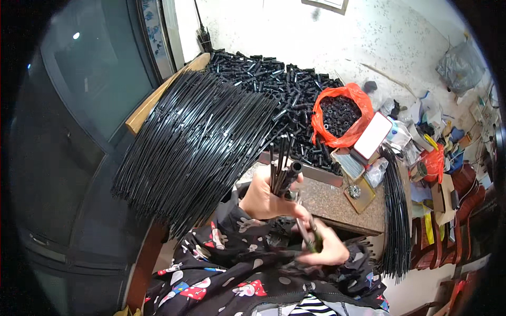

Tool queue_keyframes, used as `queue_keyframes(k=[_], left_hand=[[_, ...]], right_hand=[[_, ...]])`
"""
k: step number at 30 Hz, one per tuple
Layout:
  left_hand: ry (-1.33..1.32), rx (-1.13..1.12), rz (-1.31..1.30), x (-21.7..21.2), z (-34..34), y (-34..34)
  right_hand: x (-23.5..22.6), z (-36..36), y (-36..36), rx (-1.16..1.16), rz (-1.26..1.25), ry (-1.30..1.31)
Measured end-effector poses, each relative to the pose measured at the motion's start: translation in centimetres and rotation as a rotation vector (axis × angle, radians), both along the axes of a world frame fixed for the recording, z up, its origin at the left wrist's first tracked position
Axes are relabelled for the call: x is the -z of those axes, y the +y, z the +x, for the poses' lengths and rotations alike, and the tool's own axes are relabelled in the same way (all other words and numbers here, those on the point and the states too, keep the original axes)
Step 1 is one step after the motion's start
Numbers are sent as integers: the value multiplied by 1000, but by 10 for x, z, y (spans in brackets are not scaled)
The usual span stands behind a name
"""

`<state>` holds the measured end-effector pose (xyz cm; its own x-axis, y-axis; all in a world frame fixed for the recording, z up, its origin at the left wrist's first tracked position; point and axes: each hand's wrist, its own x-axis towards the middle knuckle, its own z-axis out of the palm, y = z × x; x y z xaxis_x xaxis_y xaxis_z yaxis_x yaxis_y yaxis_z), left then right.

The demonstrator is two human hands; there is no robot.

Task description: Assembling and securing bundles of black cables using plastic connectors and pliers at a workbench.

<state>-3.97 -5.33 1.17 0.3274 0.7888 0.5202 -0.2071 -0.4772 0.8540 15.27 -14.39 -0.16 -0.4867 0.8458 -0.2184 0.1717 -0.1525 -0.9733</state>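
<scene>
My left hand (266, 197) grips a small bundle of thin black rods (279, 158) that stand upright out of the fist, with a short black tube piece (295, 168) at the top. Just below and to the right, my right hand (329, 247) is closed around a thin tool with a dark green grip (315, 243), blurred by motion. The tool's thin shaft (301, 224) reaches up toward the base of the bundle. Both hands are over my lap, at the near edge of the brown speckled tabletop (337, 203).
A large fan of long black rods (195, 137) lies to the left on a wooden board (158, 97). Behind it is a heap of short black tube pieces (279, 84). An orange bag (342, 113) holds more small black parts. Another rod bundle (398, 216) hangs off the right edge, beside clutter.
</scene>
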Motion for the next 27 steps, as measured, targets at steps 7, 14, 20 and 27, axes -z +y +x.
queue_keyframes(k=[7, 14, 20, 27], left_hand=[[-63, 9, -105, 2, -8, -2], [13, -3, 12, -4, 6, -5], [69, -128, -5, -9, 2, -15], [30, -109, -247, 4, 13, -15]], right_hand=[[-12, 4, -3, 173, 942, -621], [16, 5, -16, -130, -108, 179], [-16, 7, -8, -190, -371, 321], [15, -7, -15, -15, -229, 263]])
